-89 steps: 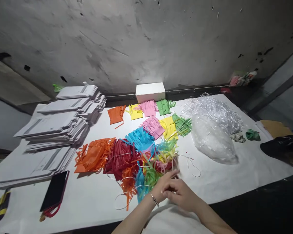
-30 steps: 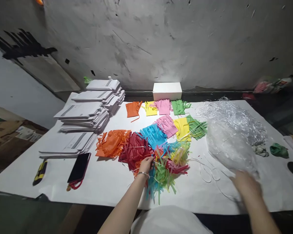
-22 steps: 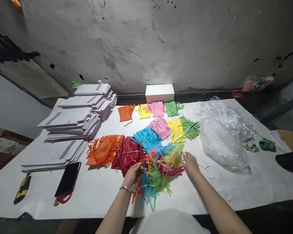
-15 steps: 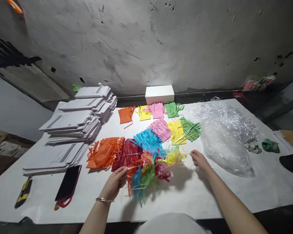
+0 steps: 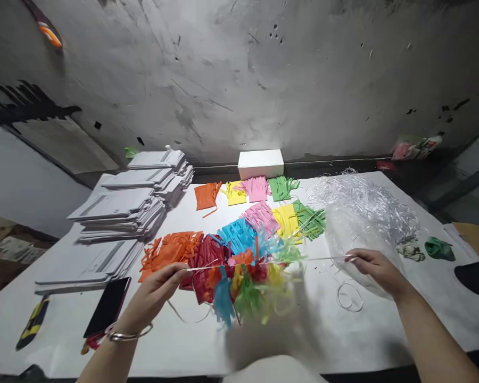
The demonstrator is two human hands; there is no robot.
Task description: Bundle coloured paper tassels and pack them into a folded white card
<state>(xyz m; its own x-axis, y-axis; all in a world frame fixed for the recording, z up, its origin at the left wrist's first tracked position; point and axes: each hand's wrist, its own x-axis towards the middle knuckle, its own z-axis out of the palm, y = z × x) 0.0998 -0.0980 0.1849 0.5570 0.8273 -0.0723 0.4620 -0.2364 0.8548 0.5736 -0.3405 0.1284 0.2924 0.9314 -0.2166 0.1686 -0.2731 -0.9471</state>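
Between my hands a thin white string [image 5: 323, 258] is stretched nearly level above the table. Colourful paper tassels [image 5: 249, 292] in blue, green, yellow, red and orange hang along it, blurred by motion. My left hand [image 5: 159, 290], with a bracelet at the wrist, pinches the string's left end. On the right side my right hand [image 5: 373, 268] is closed on the other end, in front of a clear plastic bag. A loose curl of white string [image 5: 349, 298] dangles below it. Behind the tassels lie fringed paper bundles: orange [image 5: 171, 250], dark red [image 5: 207, 252], blue [image 5: 237, 234], pink [image 5: 261, 217].
Stacks of white paper packs [image 5: 115, 205] stand at the left, with a phone [image 5: 107, 307] and a yellow-black cutter [image 5: 32, 322] in front. A white box [image 5: 261, 164] is against the wall. Shiny clear strands [image 5: 367, 197] heap beside the plastic bag [image 5: 343, 239] at right.
My hands have moved apart, the left one leftward and the right one rightward. The string is now pulled straighter, and the tassels are spread along it. A curl of string shows at the right.
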